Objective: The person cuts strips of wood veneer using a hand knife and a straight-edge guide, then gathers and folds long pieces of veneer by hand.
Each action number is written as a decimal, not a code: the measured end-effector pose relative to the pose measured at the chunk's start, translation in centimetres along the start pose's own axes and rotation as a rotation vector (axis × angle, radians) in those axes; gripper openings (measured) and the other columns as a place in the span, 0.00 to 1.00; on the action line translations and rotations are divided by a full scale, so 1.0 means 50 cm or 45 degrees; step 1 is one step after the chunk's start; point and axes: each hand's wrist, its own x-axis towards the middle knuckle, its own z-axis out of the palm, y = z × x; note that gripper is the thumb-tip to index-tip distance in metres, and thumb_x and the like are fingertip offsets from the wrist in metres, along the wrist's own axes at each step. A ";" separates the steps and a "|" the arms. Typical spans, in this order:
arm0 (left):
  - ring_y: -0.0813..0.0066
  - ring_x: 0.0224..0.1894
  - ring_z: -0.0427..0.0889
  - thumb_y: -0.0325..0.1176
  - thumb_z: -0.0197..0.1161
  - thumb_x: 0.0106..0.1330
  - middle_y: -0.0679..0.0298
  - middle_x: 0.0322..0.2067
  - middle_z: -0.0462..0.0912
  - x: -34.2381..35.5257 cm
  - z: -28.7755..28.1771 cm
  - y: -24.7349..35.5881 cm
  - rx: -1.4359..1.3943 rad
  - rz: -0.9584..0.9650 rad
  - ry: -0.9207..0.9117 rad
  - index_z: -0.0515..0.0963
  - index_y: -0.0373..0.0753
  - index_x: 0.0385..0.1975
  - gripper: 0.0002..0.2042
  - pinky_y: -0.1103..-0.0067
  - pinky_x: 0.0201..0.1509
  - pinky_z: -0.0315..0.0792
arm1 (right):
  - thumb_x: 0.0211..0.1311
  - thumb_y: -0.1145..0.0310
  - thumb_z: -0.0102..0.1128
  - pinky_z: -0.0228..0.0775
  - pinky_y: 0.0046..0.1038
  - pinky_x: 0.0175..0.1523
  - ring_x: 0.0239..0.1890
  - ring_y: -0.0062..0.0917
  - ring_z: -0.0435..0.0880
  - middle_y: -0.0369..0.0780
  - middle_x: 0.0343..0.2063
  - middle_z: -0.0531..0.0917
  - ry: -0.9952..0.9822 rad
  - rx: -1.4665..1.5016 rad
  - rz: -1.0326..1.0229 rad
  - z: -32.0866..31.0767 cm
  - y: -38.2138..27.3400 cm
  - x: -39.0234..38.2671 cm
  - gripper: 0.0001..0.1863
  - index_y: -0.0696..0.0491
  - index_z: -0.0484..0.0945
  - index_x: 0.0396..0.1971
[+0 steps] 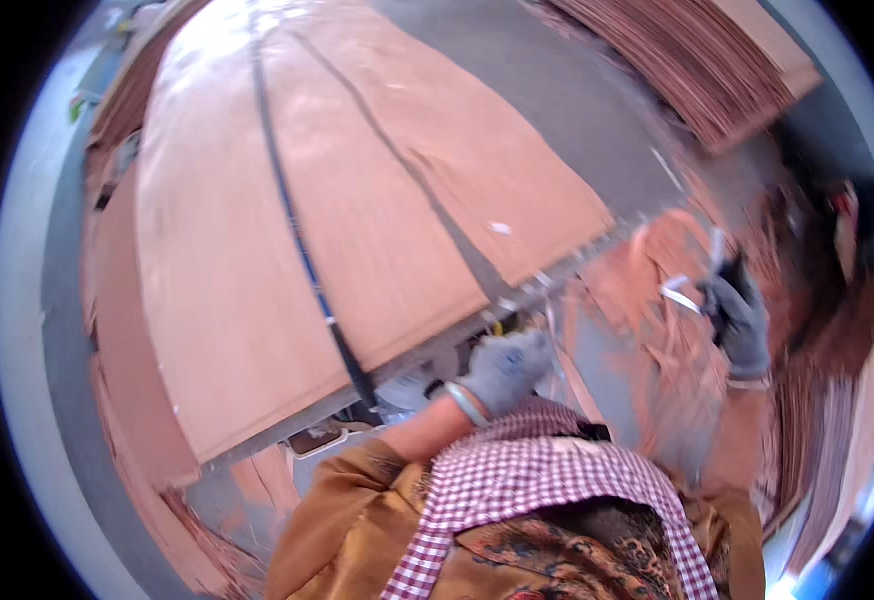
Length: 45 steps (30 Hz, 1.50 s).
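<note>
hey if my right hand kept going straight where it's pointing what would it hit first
Probably the sheet stack: your right hand points away from you, past the scraps toward it. Depth is unclear, so it might pass above instead.

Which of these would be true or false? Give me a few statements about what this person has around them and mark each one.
1. The left hand and right hand both wear grey gloves. True.
2. The apron is plain black. False: it is checked in dark red and white.
3. Three broad pinkish sheets lie side by side. True.
4. A pale band circles the right wrist. False: it is on the left wrist.
5. A stack of sheets shows at the upper right. True.
6. The right hand is over the broad sheets. False: it is out to their right, near torn scraps.
</note>
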 end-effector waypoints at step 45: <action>0.48 0.66 0.56 0.53 0.53 0.59 0.49 0.63 0.59 0.572 -0.004 0.050 0.344 -0.941 0.602 0.60 0.33 0.62 0.36 0.55 0.68 0.42 | 0.64 0.76 0.53 0.73 0.21 0.38 0.31 0.19 0.79 0.39 0.31 0.81 -0.866 -0.287 0.153 -0.615 -0.012 0.826 0.09 0.62 0.72 0.43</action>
